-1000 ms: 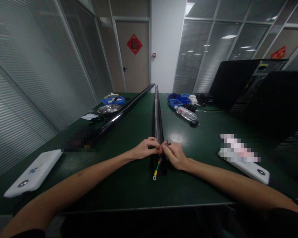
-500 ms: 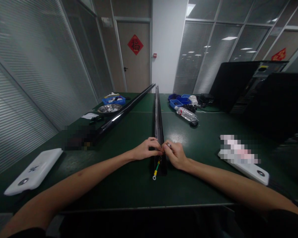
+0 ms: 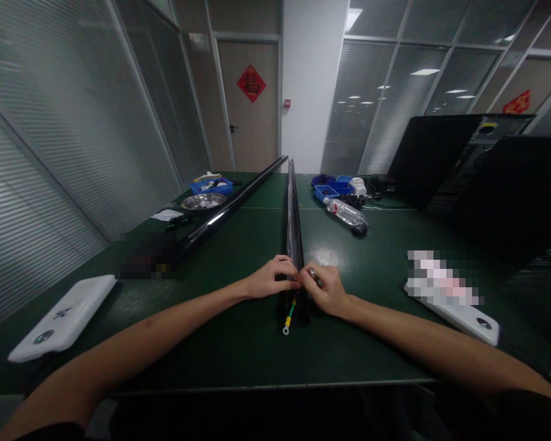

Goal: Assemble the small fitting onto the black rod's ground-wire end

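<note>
A long black channel-shaped rail [image 3: 294, 236] runs away from me down the middle of the green table. Over its near end, the fingers of my left hand [image 3: 275, 277] are bent in a pinch. My right hand [image 3: 325, 291] is curled closed against the rail's right side, its thumb and forefinger meeting my left fingertips. Whatever lies between the fingertips is too small and hidden to name. Below them, a short green-and-yellow wire [image 3: 290, 315] comes out of the rail's end, tipped with a ring terminal [image 3: 286, 331] that rests near the table surface.
A second long black rail [image 3: 220, 214] lies slantwise to the left. White cases [image 3: 67, 315] flank my forearms. Further back are a metal dish [image 3: 204, 201], blue bins [image 3: 326, 192] and a plastic bottle [image 3: 346, 212]. Black computer equipment [image 3: 441, 162] stands at right. The table's front edge [image 3: 266, 388] is near me.
My fingers have shifted very slightly at the rail's end, still in the same closed pose. The whole view has moved a few pixels; otherwise things stay in place.
</note>
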Demonstrator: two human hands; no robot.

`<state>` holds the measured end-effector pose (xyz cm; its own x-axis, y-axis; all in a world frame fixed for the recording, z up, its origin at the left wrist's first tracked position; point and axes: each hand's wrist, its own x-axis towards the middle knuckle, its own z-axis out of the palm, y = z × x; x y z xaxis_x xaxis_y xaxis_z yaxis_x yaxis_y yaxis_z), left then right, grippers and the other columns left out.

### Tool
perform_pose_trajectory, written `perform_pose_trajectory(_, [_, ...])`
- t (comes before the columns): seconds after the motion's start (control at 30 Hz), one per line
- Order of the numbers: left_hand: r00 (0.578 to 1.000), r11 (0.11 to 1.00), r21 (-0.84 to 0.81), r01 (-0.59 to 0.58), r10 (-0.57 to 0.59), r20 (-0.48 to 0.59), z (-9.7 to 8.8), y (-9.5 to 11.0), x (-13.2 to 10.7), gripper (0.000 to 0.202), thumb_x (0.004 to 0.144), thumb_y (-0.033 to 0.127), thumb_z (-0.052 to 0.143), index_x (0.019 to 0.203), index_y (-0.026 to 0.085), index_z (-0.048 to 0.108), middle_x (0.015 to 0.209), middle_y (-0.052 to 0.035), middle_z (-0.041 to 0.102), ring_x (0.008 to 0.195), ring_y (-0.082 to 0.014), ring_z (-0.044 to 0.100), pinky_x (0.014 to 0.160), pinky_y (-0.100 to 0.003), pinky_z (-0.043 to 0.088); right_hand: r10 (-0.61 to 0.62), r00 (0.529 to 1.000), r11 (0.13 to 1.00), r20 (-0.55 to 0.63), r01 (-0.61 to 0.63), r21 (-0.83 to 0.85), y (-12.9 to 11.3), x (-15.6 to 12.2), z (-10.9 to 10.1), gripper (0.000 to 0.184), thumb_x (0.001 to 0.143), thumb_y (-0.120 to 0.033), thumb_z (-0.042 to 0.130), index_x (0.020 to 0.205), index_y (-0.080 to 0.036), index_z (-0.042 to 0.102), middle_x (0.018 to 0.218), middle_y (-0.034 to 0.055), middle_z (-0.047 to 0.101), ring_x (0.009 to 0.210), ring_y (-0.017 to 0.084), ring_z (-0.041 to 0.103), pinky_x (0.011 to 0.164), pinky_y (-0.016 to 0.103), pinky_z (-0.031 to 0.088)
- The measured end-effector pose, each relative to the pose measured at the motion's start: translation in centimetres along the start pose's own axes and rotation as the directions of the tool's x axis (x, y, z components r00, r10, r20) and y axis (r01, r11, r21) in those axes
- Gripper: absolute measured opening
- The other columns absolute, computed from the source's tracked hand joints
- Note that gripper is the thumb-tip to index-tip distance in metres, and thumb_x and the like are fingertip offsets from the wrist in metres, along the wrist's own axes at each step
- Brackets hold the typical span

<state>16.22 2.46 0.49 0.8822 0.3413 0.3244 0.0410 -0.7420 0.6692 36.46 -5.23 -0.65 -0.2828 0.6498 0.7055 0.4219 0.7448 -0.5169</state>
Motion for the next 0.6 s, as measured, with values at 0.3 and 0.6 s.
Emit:
perform_pose_trajectory(0.3, [1.0, 0.999, 0.025, -0.025, 0.025, 0.016, -0.12, 0.11, -0.14, 0.017, 0.098, 0.034, 0.063, 0.096, 0.019, 0.069, 0.095, -0.0006, 0.072, 0.097, -0.0182, 0.063, 0.117, -0.041, 0.024, -0.065, 0.997, 0.997, 0.039, 0.063, 0.037, -0.51, 0.14, -0.19, 0.024, 0.098, -0.02, 0.052, 0.074, -0.018, 0.053, 0.056, -0.0063, 0.041, 0.044, 0.008, 0.041, 0.048, 0.022, 0.031])
perform_pose_trajectory(0.6, [0.999, 0.999, 0.038, -0.033, 0.032, 0.041, -0.18, 0.43, -0.03, 0.023, 0.099, 0.039, 0.06, 0.093, 0.018, 0.068, 0.092, -0.0011, 0.071, 0.094, -0.018, 0.063, 0.116, -0.041, 0.024, -0.135, 0.986, 0.989, 0.094, 0.129, 0.071, -0.28, 0.23, -0.3, 0.029, 0.103, -0.022, 0.046, 0.075, -0.019, 0.051, 0.059, -0.0039, 0.046, 0.048, 0.01, 0.045, 0.051, 0.024, 0.035])
